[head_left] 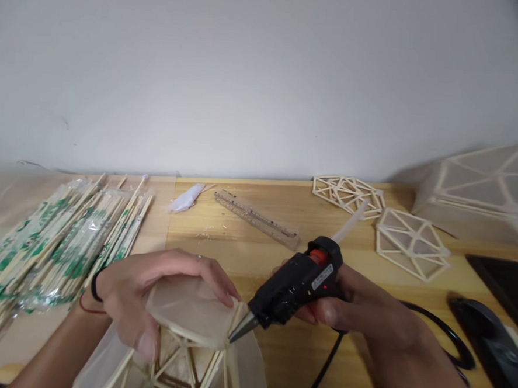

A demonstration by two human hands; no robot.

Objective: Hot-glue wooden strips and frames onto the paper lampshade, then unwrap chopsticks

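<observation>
Gluing seems the step: the left hand (137, 289) grips the frame (185, 315), the right hand (360, 302) clasps the gun (282, 286) right of the frame, needing steady aim.

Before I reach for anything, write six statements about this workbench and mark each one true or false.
1. The right hand holds a black glue gun. True.
2. The left hand holds a sheet-covered stick frame. True.
3. The glue gun aims away from that frame. False: its nozzle points at the frame's edge.
4. A clear ruler lies to the right of the plastic-wrapped sticks. True.
5. Nothing juts from the glue gun's rear. False: a pale glue stick does.
6. The left hand grips the ruler. False: the ruler lies on the wooden table, apart from both hands.
</observation>
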